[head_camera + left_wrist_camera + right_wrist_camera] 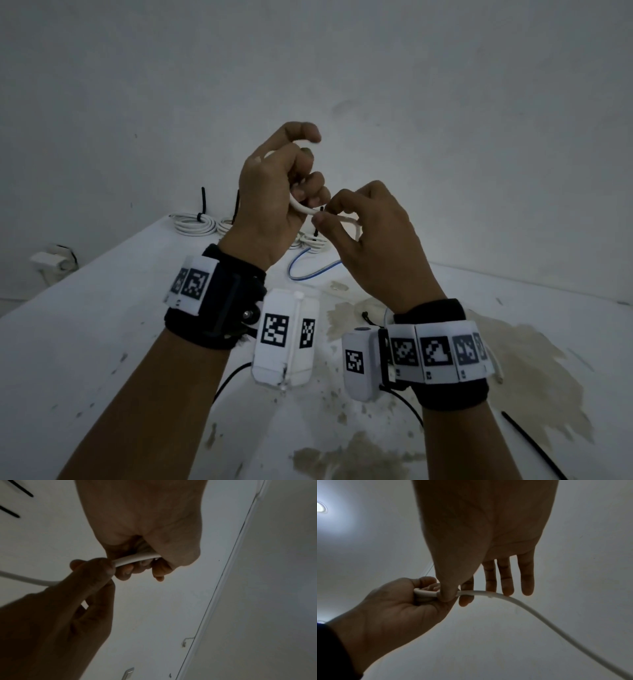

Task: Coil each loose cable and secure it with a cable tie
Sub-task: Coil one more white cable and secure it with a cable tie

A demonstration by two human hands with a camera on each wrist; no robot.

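Note:
Both hands are raised above the white table (pixel 102 325). My left hand (pixel 305 178) grips loops of a white cable (pixel 301 207) in its curled fingers, with the index finger lifted. Just to its right, my right hand (pixel 325 214) pinches the same cable between thumb and index finger. In the right wrist view the thumb (pixel 448 592) presses the cable (pixel 488 593) while the other fingers point straight, and the loose cable trails off to the lower right. The left wrist view shows the cable (pixel 137 559) running between the two hands.
Several coiled white cables (pixel 195 224) bound with black ties lie at the table's far edge. A blue and white cable (pixel 308 270) lies loose behind the hands. A black cable tie (pixel 534 448) lies at the near right. A white plug (pixel 51 262) sits by the wall at left.

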